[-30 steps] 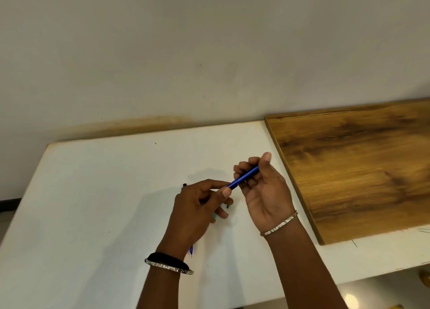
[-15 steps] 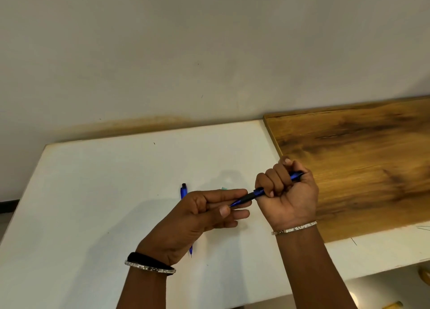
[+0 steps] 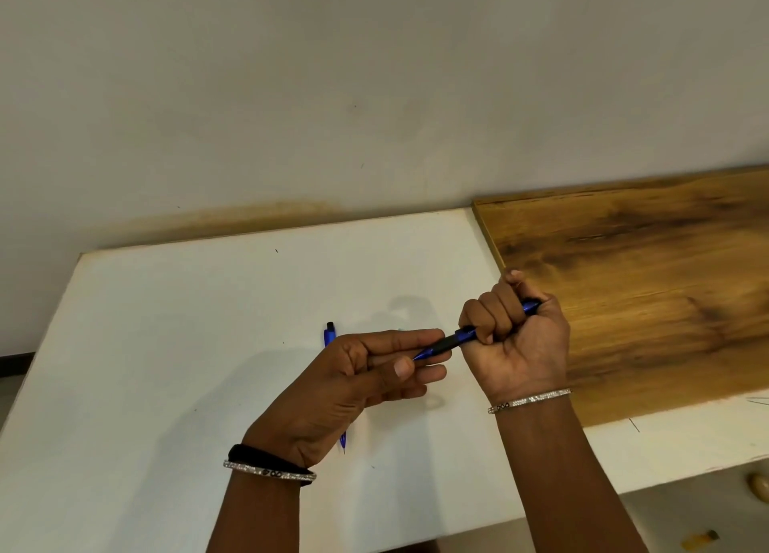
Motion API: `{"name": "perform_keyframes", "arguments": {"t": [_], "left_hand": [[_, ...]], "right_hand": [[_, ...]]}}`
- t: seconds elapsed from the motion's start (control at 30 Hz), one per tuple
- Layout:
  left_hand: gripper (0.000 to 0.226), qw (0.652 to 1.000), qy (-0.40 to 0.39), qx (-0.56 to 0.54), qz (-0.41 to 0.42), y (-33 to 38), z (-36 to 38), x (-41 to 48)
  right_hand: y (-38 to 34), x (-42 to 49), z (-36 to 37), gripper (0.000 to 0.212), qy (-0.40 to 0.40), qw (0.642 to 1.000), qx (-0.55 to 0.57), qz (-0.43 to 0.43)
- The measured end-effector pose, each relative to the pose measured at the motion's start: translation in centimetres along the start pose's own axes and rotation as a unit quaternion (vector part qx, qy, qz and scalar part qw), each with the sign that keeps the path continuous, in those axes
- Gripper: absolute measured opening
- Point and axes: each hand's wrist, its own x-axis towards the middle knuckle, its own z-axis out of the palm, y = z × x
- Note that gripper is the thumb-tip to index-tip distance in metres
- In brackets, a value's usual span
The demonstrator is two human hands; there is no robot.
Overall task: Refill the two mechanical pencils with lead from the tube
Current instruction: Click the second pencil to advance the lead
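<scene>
plain off-white wall (image 3: 291,95) up top, and below it a white table (image 3: 187,323) with a brown wood-grain board (image 3: 645,282) lying over its right part. both hands are up over the middle of the table, working on one of the blue mechanical pencils.

right hand (image 3: 516,344) is curled into a full fist around the held pencil (image 3: 457,339). all four fingers are wrapped tight over the barrel with the thumb tucked up top, and the back end of the pencil pokes out of the far side of the fist, over the edge of the wood board. pencil is tilted, tip end lower and pointing left toward the other hand.

left hand (image 3: 358,382) is only half closed. index finger is stretched out nearly straight along the top, thumb lies flat underneath with the nail facing up, and the pencil's black grip and blue tip sit right between them. the other fingers are loosely bent below. can't tell if there's a lead pinched in there, too thin to see at this size.

second pencil (image 3: 329,335) lies flat on the table under the left hand, its black-capped end sticking out beyond the knuckles and its tip showing near the wrist. lead tube isn't something i can pick out.

silver bracelet (image 3: 528,400) on the right wrist, a sparkly bangle plus black band (image 3: 266,461) on the left.
</scene>
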Motion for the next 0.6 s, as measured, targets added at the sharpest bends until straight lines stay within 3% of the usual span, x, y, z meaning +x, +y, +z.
{"name": "perform_keyframes", "arguments": {"t": [0.27, 0.6], "left_hand": [[0.038, 1.000, 0.005, -0.012, 0.000, 0.09, 0.11, 0.01], [0.029, 0.996, 0.071, 0.021, -0.050, -0.38, -0.12, 0.04]], "right_hand": [[0.04, -0.18, -0.26, 0.039, -0.031, 0.999, 0.013, -0.001], [-0.85, -0.48, -0.40, 0.039, -0.050, 0.998, -0.021, -0.042]]}}
